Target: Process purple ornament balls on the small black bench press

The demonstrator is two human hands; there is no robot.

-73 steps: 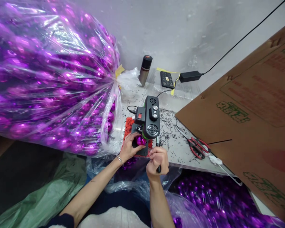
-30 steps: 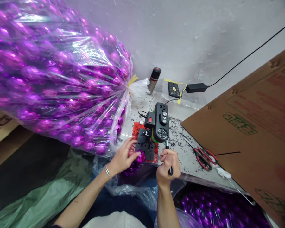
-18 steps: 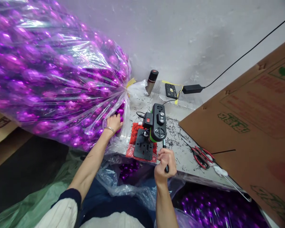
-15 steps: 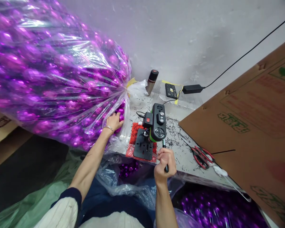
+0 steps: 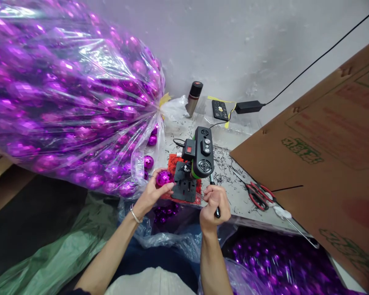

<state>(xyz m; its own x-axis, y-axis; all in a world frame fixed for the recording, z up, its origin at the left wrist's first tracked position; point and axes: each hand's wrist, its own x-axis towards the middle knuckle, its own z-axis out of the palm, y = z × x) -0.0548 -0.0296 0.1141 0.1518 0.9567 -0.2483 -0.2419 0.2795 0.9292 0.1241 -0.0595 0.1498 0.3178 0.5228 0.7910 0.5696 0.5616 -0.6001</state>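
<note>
A shiny purple ball point(image 5: 164, 178) is held between the thumb and fingers of my left hand point(image 5: 152, 193), at the left edge of the drill press's black base plate point(image 5: 184, 189). My right hand point(image 5: 214, 205) is wrapped round the black-gripped lever point(image 5: 217, 212) of the small black drill press point(image 5: 204, 151). Under the press lies a red mat point(image 5: 173, 163). Left of it, loose purple balls point(image 5: 148, 162) rest by the opening of a huge clear bag point(image 5: 89, 102) full of such balls.
Red-handled scissors point(image 5: 260, 196) lie right of the press, beside a large cardboard box point(image 5: 320, 155). Behind stand a bottle point(image 5: 194, 99), a phone-like black item point(image 5: 219, 110) and a power adapter point(image 5: 249, 107). Below the table edge, more purple balls point(image 5: 273, 262) fill a bag.
My left hand has come away from the bag's opening, moving right and down to the base plate with a purple ball. My right hand stays on the lever. The view has shifted slightly.
</note>
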